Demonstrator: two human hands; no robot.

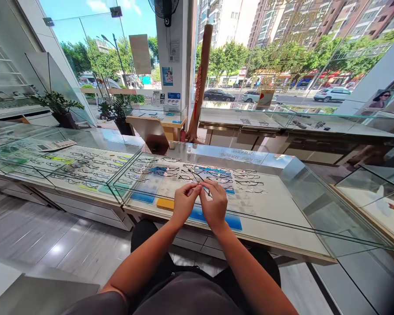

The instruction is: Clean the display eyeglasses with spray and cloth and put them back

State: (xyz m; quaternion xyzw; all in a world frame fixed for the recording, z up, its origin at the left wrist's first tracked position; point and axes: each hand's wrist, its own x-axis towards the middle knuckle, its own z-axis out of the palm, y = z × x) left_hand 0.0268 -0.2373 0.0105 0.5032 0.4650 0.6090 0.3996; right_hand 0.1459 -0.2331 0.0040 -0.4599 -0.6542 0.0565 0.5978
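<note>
My left hand (184,200) and my right hand (214,202) meet over the glass display case, fingertips pinched together. Between them is a pair of eyeglasses (197,176); a thin dark arm of it sticks up past the fingertips, and the rest is largely hidden by my fingers. Under the glass, beyond my hands, rows of eyeglass frames (249,183) lie on a pale surface, some over blue sheets (142,197). A yellow block (165,204) lies to the left of my left wrist, and a blue strip (233,222) shows beneath my right wrist.
A small clear bottle (188,151) and a tilted mirror (151,133) stand on the glass top. Further left, a calculator (57,145) rests above more frames. Glass edges run along the counter (302,249). Behind are potted plants (61,105) and another display counter (262,118).
</note>
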